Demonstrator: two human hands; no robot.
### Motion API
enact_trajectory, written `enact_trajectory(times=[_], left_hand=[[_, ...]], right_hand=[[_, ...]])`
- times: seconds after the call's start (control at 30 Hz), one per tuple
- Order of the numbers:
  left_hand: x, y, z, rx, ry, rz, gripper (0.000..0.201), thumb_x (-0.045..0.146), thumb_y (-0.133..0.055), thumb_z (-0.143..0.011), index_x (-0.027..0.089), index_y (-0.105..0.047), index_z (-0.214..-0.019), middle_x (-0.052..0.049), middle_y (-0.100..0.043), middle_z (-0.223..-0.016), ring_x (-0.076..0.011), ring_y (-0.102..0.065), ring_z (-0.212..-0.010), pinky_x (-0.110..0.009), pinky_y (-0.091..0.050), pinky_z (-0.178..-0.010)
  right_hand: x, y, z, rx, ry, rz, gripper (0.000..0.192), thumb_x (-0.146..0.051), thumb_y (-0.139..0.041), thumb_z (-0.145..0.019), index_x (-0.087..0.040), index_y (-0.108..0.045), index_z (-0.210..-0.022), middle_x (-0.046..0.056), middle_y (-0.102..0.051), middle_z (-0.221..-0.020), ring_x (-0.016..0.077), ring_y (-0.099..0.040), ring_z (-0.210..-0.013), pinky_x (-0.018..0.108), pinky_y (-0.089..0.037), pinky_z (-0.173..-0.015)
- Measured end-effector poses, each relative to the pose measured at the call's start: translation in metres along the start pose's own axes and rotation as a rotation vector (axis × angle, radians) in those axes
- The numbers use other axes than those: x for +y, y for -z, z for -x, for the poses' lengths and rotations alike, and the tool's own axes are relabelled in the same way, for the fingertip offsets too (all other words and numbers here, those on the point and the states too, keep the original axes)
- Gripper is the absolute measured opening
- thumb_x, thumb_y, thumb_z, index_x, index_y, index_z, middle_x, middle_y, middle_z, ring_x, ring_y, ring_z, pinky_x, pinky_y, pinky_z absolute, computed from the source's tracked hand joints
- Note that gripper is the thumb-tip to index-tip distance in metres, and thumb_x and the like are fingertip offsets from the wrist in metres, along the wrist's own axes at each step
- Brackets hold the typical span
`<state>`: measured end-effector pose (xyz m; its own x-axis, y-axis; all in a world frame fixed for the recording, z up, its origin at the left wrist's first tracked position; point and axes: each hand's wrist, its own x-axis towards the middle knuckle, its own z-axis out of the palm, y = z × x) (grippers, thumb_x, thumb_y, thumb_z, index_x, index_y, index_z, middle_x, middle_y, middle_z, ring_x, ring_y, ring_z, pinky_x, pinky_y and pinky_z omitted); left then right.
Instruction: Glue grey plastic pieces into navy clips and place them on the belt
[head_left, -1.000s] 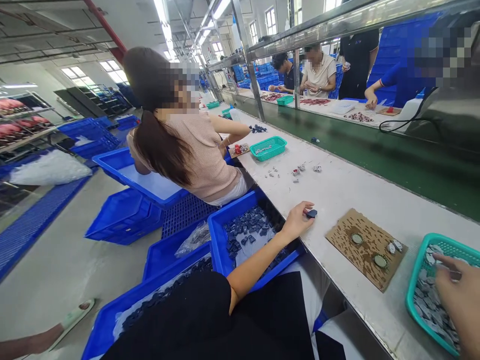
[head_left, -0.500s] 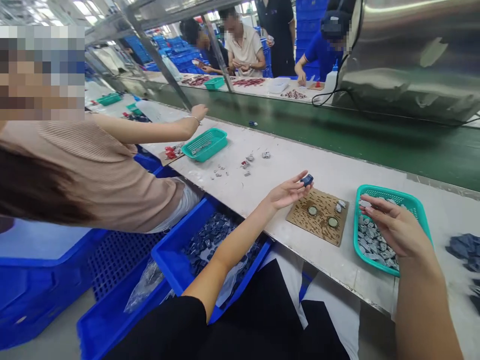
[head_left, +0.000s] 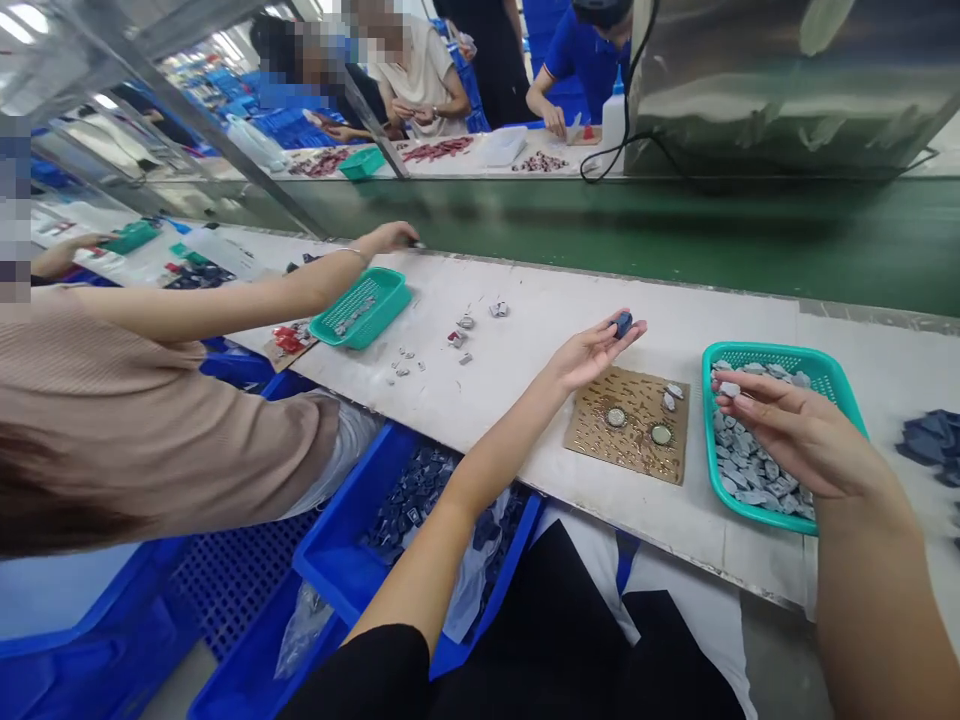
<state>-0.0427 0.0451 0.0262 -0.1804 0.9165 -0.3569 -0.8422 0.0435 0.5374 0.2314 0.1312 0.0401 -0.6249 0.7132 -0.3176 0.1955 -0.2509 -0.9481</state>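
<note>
My left hand holds a small dark blue piece between thumb and fingers, above the far edge of a brown board. Two round discs and a couple of small grey pieces lie on that glistening board. To the right, my right hand pinches a small light grey piece between thumb and fingertips. It hovers over the left part of a green basket filled with similar grey pieces.
Dark blue pieces lie at the table's right edge. Below the table, a blue bin holds more. To the left a co-worker's arm reaches past another green basket. Loose scraps lie mid-table; a green conveyor runs behind.
My view has swung slightly rightward. My left hand has lifted a little with the dark blue piece. My right hand still pinches its grey piece above the basket. The co-worker's arm has stretched toward the conveyor.
</note>
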Motion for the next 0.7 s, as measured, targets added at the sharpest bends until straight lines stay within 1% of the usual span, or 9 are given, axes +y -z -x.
enact_trajectory(times=[0.07,0.13,0.23,0.3,0.4,0.47,0.57,0.63,0.7], left_hand=[[-0.005,0.006,-0.001,0.008,0.032,-0.038,0.037,0.0,-0.049,-0.097,0.01,-0.065,-0.128,-0.013,-0.073,-0.124,-0.0147,-0.073,-0.117,-0.02,-0.058,-0.1],[-0.009,0.012,-0.001,0.002,0.049,-0.078,0.032,0.001,-0.053,-0.095,0.013,-0.068,-0.121,-0.01,-0.073,-0.128,-0.0127,-0.074,-0.106,-0.021,-0.058,-0.094],[-0.013,0.015,0.002,-0.035,0.061,-0.102,0.034,-0.002,-0.058,-0.09,0.015,-0.069,-0.116,-0.008,-0.073,-0.128,-0.0104,-0.073,-0.097,-0.02,-0.056,-0.086],[-0.014,0.014,0.005,-0.06,0.065,-0.106,0.042,-0.006,-0.058,-0.085,0.014,-0.069,-0.121,-0.009,-0.073,-0.125,-0.0107,-0.073,-0.099,-0.019,-0.055,-0.09],[-0.015,0.01,0.009,-0.096,0.09,-0.102,0.058,-0.009,-0.055,-0.082,0.01,-0.064,-0.136,-0.012,-0.074,-0.122,-0.0126,-0.073,-0.107,-0.019,-0.053,-0.099],[-0.015,0.005,0.011,-0.095,0.108,-0.074,0.056,-0.005,-0.054,-0.087,0.006,-0.06,-0.141,-0.014,-0.074,-0.117,-0.0138,-0.074,-0.107,-0.019,-0.055,-0.099],[-0.016,-0.001,0.012,-0.04,0.117,-0.029,0.044,0.005,-0.051,-0.098,0.002,-0.06,-0.141,-0.013,-0.075,-0.107,-0.013,-0.076,-0.099,-0.017,-0.059,-0.092],[-0.016,-0.004,0.013,-0.006,0.138,-0.007,0.043,0.011,-0.048,-0.102,0.002,-0.06,-0.142,-0.013,-0.076,-0.104,-0.0134,-0.077,-0.096,-0.017,-0.061,-0.088],[-0.016,-0.007,0.014,-0.002,0.168,0.025,0.045,0.015,-0.048,-0.103,0.003,-0.06,-0.145,-0.014,-0.077,-0.103,-0.016,-0.078,-0.098,-0.02,-0.063,-0.088]], right_hand=[[-0.001,-0.001,0.001,-0.005,0.001,-0.025,0.056,-0.058,-0.097,-0.062,-0.03,-0.084,-0.109,0.007,-0.079,-0.117,0.0275,-0.075,-0.109,0.04,-0.063,-0.106],[-0.003,-0.002,0.002,-0.006,0.013,-0.052,0.051,-0.057,-0.097,-0.064,-0.029,-0.083,-0.105,0.006,-0.079,-0.111,0.0259,-0.076,-0.105,0.041,-0.063,-0.105],[-0.006,-0.005,0.005,-0.018,0.027,-0.08,0.045,-0.055,-0.097,-0.067,-0.029,-0.082,-0.1,0.004,-0.078,-0.103,0.0226,-0.076,-0.096,0.04,-0.065,-0.101],[-0.008,-0.007,0.006,-0.036,0.035,-0.074,0.044,-0.055,-0.096,-0.069,-0.029,-0.08,-0.101,0.004,-0.078,-0.103,0.0214,-0.076,-0.094,0.039,-0.066,-0.098],[-0.011,-0.009,0.009,-0.054,0.042,-0.05,0.043,-0.054,-0.094,-0.073,-0.029,-0.079,-0.105,0.004,-0.078,-0.104,0.0207,-0.075,-0.093,0.04,-0.065,-0.096],[-0.013,-0.01,0.01,-0.048,0.033,-0.045,0.041,-0.053,-0.096,-0.071,-0.03,-0.079,-0.1,0.003,-0.078,-0.103,0.0198,-0.075,-0.092,0.037,-0.065,-0.093],[-0.017,-0.012,0.014,-0.015,0.016,-0.028,0.041,-0.056,-0.098,-0.064,-0.032,-0.082,-0.093,0.003,-0.078,-0.098,0.0199,-0.075,-0.09,0.032,-0.066,-0.086],[-0.02,-0.014,0.017,-0.003,0.031,-0.003,0.041,-0.061,-0.097,-0.065,-0.032,-0.083,-0.092,0.003,-0.078,-0.096,0.0204,-0.075,-0.088,0.032,-0.067,-0.083],[-0.02,-0.017,0.018,0.0,0.089,0.012,0.037,-0.062,-0.094,-0.07,-0.033,-0.083,-0.09,0.002,-0.078,-0.091,0.0187,-0.074,-0.082,0.031,-0.067,-0.078]])
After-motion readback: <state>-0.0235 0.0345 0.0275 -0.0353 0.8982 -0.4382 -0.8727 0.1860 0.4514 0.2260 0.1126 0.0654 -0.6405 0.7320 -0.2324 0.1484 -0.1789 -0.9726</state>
